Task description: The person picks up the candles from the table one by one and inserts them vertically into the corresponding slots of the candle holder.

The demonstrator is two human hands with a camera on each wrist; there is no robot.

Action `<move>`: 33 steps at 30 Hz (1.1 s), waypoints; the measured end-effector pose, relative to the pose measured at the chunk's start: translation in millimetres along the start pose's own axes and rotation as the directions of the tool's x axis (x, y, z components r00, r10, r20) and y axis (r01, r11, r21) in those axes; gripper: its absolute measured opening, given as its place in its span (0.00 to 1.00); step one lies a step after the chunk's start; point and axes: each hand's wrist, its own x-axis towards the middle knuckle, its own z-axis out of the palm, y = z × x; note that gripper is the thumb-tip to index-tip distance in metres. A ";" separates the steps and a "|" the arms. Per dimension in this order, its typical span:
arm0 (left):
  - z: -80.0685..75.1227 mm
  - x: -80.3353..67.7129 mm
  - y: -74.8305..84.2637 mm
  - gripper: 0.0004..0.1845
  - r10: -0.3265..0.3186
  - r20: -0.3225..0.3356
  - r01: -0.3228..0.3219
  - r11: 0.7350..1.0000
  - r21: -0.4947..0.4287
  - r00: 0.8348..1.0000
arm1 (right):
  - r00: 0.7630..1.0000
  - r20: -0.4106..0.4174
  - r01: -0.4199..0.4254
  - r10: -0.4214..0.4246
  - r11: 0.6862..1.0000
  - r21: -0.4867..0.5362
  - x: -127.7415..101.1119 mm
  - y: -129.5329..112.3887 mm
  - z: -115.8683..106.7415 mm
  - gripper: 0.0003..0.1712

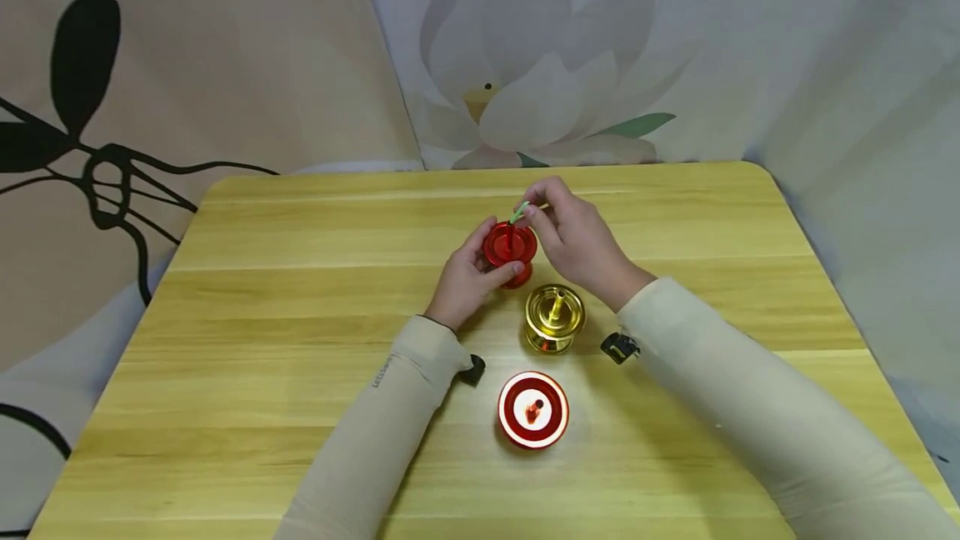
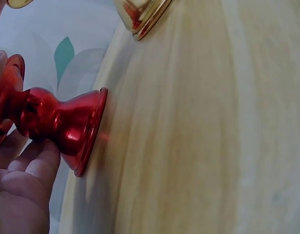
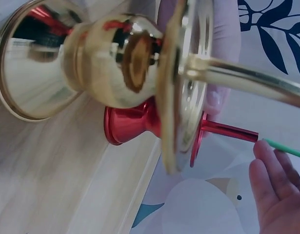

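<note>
My left hand (image 1: 462, 283) grips a shiny red metal candle holder (image 1: 504, 252), fingers and thumb around its dish. In the left wrist view, the flared foot of this red holder (image 2: 81, 124) is down at the wooden surface. A thin red tube (image 3: 230, 130) rises from its dish. My right hand (image 1: 576, 233) pinches a thin green stick (image 1: 519, 212), whose lower end is at the mouth of that tube in the right wrist view. A gold candle holder (image 1: 553, 320) of the same shape stands just nearer, between my forearms.
Closer to me stands another red holder (image 1: 533, 411), with bright light reflecting off its dish. All of it is on a light wooden table (image 1: 247, 340). A printed cloth (image 1: 300, 48) hangs behind the table's far edge.
</note>
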 end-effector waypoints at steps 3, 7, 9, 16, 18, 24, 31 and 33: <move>0.0 -0.4 1.2 0.45 -0.007 0.002 0.007 1.000 0.001 1.000 | 1.000 0.011 -0.007 0.007 1.000 -0.019 1.8 0.4 1.1 0.07; 1.5 -0.8 0.4 0.45 -0.012 0.006 0.012 1.000 -0.014 1.000 | 0.999 0.028 -0.018 0.019 0.999 -0.039 1.9 2.0 2.4 0.08; 2.2 -1.0 -0.2 0.46 -0.015 0.008 0.015 1.000 -0.020 1.000 | 0.999 0.030 -0.024 0.026 0.999 -0.044 1.4 2.0 2.3 0.08; 2.3 -0.6 -2.0 0.48 -0.015 0.000 0.015 1.000 0.003 1.000 | 0.998 0.044 -0.035 0.036 0.999 -0.032 -0.5 1.8 1.6 0.12; 1.2 -0.7 -1.4 0.49 -0.012 -0.005 0.012 1.000 0.016 1.000 | 0.999 0.043 -0.032 0.033 0.999 -0.025 -1.3 1.8 0.9 0.13; -0.5 -1.1 -0.4 0.49 -0.006 -0.001 0.006 1.000 0.027 1.000 | 0.997 0.049 -0.064 0.066 0.997 -0.041 -12.2 5.7 -5.3 0.15; -3.9 -5.9 -3.2 0.49 -0.020 -0.001 0.020 0.999 0.037 1.000 | 0.997 0.032 -0.065 0.068 0.995 -0.081 -26.8 18.5 -14.9 0.13; -4.3 -8.5 -3.6 0.46 -0.014 0.010 0.013 0.999 0.037 1.000 | 0.997 0.028 -0.074 0.077 0.993 -0.094 -30.9 23.1 -17.6 0.12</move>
